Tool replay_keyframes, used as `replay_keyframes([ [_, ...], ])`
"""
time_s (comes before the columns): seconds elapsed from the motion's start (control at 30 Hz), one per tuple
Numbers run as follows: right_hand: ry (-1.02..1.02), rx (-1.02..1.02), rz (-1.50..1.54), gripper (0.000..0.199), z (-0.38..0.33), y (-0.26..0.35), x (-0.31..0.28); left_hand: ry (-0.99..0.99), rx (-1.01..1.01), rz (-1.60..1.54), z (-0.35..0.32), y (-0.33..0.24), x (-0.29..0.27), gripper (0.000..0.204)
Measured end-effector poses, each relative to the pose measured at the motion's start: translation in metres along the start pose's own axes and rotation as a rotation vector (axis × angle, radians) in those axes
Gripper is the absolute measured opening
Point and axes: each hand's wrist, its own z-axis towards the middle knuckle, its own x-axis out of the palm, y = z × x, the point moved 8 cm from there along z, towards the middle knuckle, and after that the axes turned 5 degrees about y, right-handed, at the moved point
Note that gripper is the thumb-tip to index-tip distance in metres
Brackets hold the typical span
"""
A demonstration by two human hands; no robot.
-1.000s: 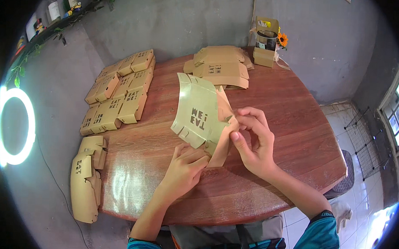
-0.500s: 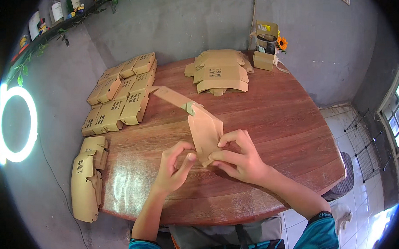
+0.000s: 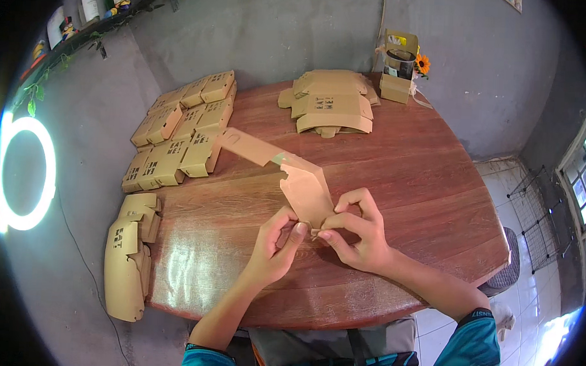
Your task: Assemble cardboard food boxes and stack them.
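Note:
A partly folded brown cardboard box (image 3: 305, 193) is held up over the middle of the table, its long flap stretching away to the far left. Its near end sits between my two hands. My left hand (image 3: 276, 250) pinches the near left corner with thumb and forefinger. On the other side, my right hand (image 3: 361, 234) grips the near right edge, its thumb and fingers closed on the small folded tabs. Those tabs are partly hidden by my fingertips.
Several folded boxes (image 3: 168, 156) stand in rows at the table's left. Flat cardboard blanks are stacked at the back (image 3: 333, 107) and at the near left edge (image 3: 123, 274). A carton with a dark cup (image 3: 398, 64) stands at the far right, against the wall.
My left hand has moved right and up, and its thumb and forefinger now close on the box's near corner. The box's near end has moved slightly right and up.

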Motion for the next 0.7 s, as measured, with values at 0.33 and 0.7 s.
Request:
replay_keyframes([
  [0.33, -0.112, 0.046, -0.104, 0.012, -0.003, 0.005, -0.001, -0.009, 0.059, 0.067, -0.002, 0.0, 0.001, 0.021],
  [0.7, -0.156, 0.083, -0.121, 0.016, -0.005, 0.004, -0.001, 0.007, 0.074, 0.125, -0.004, 0.006, 0.005, 0.027],
])
